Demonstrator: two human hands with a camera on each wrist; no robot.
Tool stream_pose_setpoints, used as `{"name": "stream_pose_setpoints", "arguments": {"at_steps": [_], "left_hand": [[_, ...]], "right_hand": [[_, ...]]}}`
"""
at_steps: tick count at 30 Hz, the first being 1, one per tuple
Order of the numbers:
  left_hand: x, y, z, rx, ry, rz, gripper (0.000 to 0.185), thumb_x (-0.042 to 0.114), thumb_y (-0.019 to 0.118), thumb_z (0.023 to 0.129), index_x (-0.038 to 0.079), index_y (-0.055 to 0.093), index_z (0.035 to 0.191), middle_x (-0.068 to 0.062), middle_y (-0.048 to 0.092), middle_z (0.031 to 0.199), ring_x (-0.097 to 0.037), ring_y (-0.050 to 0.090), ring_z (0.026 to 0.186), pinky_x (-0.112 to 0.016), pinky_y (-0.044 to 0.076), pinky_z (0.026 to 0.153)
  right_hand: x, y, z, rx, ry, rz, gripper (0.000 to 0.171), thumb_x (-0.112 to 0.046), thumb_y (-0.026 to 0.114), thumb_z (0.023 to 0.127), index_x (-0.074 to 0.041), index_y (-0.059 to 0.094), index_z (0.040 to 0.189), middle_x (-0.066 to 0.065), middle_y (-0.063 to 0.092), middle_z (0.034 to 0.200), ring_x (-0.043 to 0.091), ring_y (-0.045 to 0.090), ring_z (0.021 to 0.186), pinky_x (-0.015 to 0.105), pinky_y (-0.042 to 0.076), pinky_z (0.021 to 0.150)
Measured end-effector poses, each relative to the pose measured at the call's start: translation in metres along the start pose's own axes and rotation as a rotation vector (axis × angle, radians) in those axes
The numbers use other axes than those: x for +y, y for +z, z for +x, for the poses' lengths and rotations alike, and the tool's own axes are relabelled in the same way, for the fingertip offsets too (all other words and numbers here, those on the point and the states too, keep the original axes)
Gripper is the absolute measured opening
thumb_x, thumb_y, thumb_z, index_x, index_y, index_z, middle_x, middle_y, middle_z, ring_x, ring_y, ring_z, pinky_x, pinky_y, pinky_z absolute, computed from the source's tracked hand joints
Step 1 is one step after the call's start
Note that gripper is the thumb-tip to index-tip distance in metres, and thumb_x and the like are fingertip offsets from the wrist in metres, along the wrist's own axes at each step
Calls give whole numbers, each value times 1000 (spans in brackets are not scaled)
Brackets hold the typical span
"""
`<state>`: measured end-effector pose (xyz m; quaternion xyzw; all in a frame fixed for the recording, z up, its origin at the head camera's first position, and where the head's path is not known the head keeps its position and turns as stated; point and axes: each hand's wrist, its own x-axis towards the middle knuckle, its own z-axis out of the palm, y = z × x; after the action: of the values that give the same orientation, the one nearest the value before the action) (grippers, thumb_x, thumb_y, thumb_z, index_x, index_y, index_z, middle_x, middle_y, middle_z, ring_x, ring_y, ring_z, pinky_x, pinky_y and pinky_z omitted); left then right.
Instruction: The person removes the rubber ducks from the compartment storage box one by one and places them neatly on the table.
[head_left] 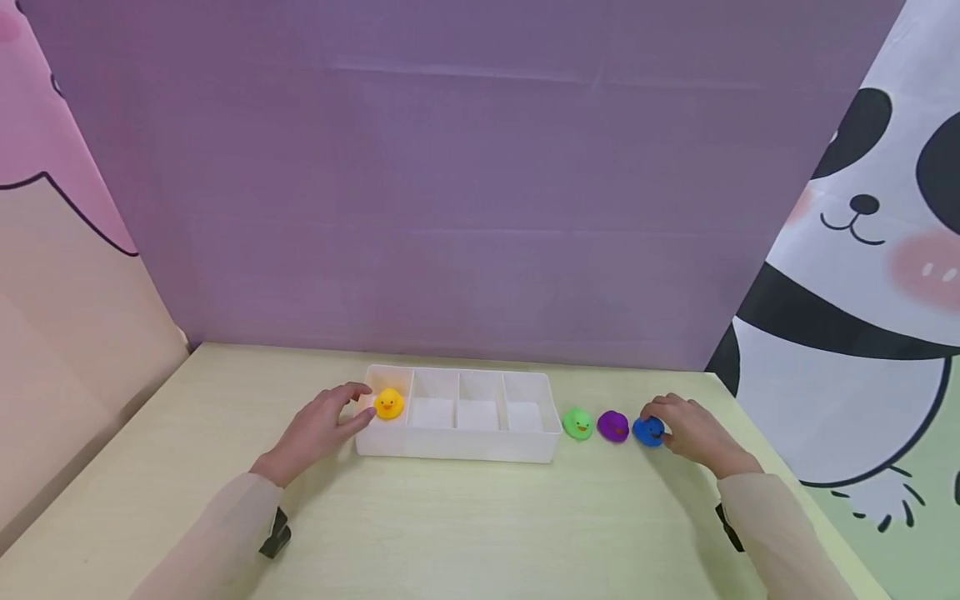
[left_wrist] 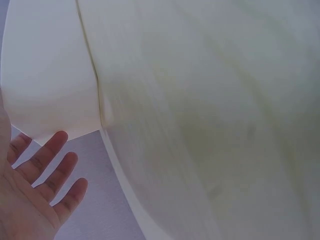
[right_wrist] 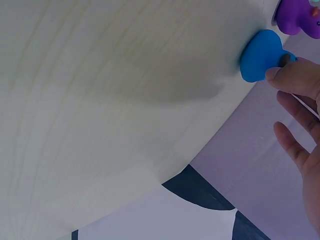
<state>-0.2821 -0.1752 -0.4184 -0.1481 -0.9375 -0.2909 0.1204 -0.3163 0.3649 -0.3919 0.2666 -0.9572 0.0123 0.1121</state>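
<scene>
- Sleeved forearms come in from the bottom of the head view, one on each side, over the pale wooden counter (head_left: 480, 525).
- Left hand (head_left: 318, 429) lies at the left end of the white tray (head_left: 457, 446), its fingers relaxed and gripping nothing, fingertips close beside the yellow duck (head_left: 388, 403); whether they touch it cannot be told.
- Yellow duck sits in the leftmost of the tray's four compartments; the other three hold nothing visible.
- Right hand (head_left: 693, 433) rests on the counter right of the tray, its fingers bent around the blue duck (head_left: 648, 430).
- Green duck (head_left: 577, 423), purple duck (head_left: 613, 426) and blue duck stand in a row on the counter just right of the tray, the green one nearest it.
- No writing, brand or label can be read on the tray or the ducks; a panda drawing (head_left: 862, 250) fills the right-hand wall.
- Left wrist view shows what the head view does not: the palm turned open with fingers (left_wrist: 50, 150) straight and spread, against a pale blurred surface.
- Right wrist view shows a fingertip pressed on the blue duck (right_wrist: 260, 55), the other fingers (right_wrist: 295, 107) loosely extended, and the purple duck (right_wrist: 299, 17) just beyond.
</scene>
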Motion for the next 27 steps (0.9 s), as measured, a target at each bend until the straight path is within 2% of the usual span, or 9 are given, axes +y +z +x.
{"name": "stream_pose_setpoints", "arguments": {"at_steps": [14, 27], "left_hand": [[-1, -1, -1, -8, -10, -4, 43, 39, 57, 88, 15, 53, 124, -6, 58, 114, -25, 53, 100, -46, 46, 83], [-1, -1, 0, 1, 1, 1, 43, 38, 58, 88, 14, 53, 123, -7, 58, 113, -25, 53, 99, -46, 46, 83]], "right_hand": [[-1, -2, 1, -38, 56, 34, 33, 3, 74, 68, -8, 65, 98, 11, 63, 101, 34, 55, 99, 58, 42, 85], [-2, -10, 4, 0, 13, -17, 38, 7, 74, 65, -7, 64, 99, 11, 63, 101, 36, 55, 100, 57, 44, 81]]}}
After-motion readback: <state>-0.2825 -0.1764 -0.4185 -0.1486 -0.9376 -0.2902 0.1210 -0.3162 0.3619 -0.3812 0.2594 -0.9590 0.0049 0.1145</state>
